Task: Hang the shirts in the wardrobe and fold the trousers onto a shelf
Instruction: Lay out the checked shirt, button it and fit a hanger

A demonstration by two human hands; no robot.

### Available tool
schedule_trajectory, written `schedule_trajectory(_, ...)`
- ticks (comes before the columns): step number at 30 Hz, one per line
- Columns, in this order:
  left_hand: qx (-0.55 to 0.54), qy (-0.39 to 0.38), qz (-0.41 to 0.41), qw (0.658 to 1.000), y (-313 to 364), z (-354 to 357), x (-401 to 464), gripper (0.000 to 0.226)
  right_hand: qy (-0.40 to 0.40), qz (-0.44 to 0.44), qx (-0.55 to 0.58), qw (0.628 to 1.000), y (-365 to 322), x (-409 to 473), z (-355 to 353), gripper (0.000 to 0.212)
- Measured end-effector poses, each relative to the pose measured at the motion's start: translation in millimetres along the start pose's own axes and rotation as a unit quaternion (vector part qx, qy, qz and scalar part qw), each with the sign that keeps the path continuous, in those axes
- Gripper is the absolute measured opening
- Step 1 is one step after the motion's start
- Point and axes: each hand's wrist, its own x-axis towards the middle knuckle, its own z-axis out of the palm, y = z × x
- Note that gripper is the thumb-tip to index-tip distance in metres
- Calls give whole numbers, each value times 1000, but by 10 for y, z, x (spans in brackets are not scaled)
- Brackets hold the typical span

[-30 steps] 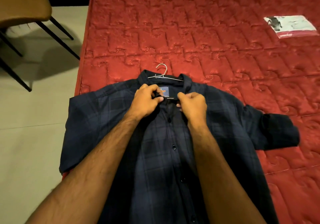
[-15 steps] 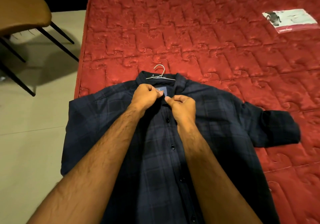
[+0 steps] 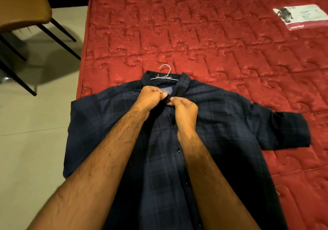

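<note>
A: Red quilted bed (image 3: 221, 34), chair (image 3: 21, 4) off its left edge, a printed packet (image 3: 300, 17) near the far right corner. Where is the shirt?

B: Shirt (image 3: 221, 123) lies front up along the bed's left edge, one sleeve hanging over that edge, the other spread toward the middle. Hanger (image 3: 166, 73) is already inside it; only the hook and a bit of bar show at the collar.

A: And the hands?

B: Both at the neck. Left hand (image 3: 150, 97) pinches the left side of the placket just under the label; right hand (image 3: 184, 108) pinches the right side, fingers curled on the cloth. A second ago they were apart with a gap of open collar between them; now the fingertips meet.

A: Meaning?

B: I judge the top button is being closed so the shirt stays on the hanger. Whether it is through the hole, I cannot tell; the fingers hide it.

A: So far along?

B: Early. Nothing hung yet, no trousers in view.
</note>
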Motion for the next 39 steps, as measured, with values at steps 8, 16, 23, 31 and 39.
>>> schedule_trajectory(8,23,17,-2,1000,-6,13,-50,15,6,-19,-8,1000,47,-60,8,8)
schedule_trajectory(16,20,44,23,999,-4,7,-106,21,68,-34,-78,994,30,-109,77,9)
schedule_trajectory(23,59,15,72,996,-60,-53,-164,26,96,-38,-124,987,-3,-115,138,6)
schedule_trajectory(31,131,63,69,987,-58,41,-145,7,94,-75,-150,981,64,-119,130,11)
schedule_trajectory(39,131,51,47,989,-94,9,-54,28,59,-75,-161,982,64,-84,32,15)
